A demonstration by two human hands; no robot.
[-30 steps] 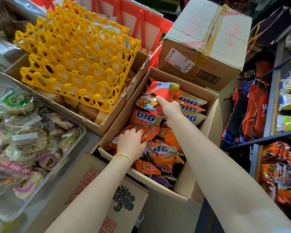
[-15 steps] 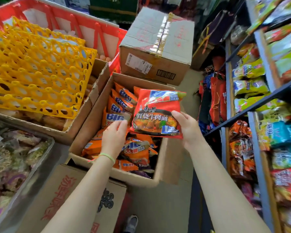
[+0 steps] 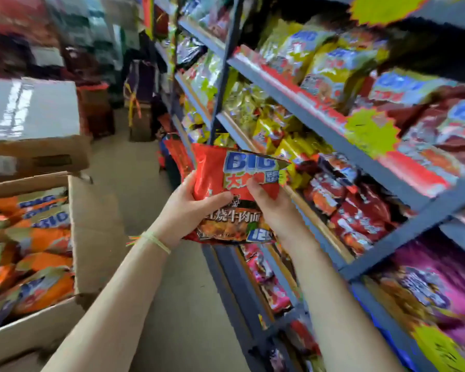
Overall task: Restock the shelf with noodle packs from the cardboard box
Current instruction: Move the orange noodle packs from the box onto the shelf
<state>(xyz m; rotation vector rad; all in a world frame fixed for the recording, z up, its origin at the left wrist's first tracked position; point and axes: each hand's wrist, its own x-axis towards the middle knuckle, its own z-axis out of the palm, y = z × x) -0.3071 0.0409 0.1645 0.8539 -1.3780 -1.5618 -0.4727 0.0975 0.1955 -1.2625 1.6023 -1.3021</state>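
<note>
Both hands hold one red noodle pack (image 3: 226, 181) with a blue BIG logo in front of the blue metal shelf (image 3: 301, 108). My left hand (image 3: 188, 208) grips its left edge, thumb across the front. My right hand (image 3: 269, 202) grips its right side, thumb on the front. The pack hangs upright just left of a shelf tier filled with red packs (image 3: 355, 210). The open cardboard box (image 3: 91, 224) at the lower left holds several orange noodle packs (image 3: 38, 237).
A taped, closed cardboard box (image 3: 30, 108) sits behind the open one. The shelf tiers carry yellow, green, red and purple packs, with yellow starburst price tags (image 3: 371, 132) on the rails. Bare floor runs between box and shelf. Dark bags stand at the aisle's far end.
The view has swung right from the box to the shelf. The pack has travelled from above the box to the shelf front, and my left hand has left the box and taken hold of it.
</note>
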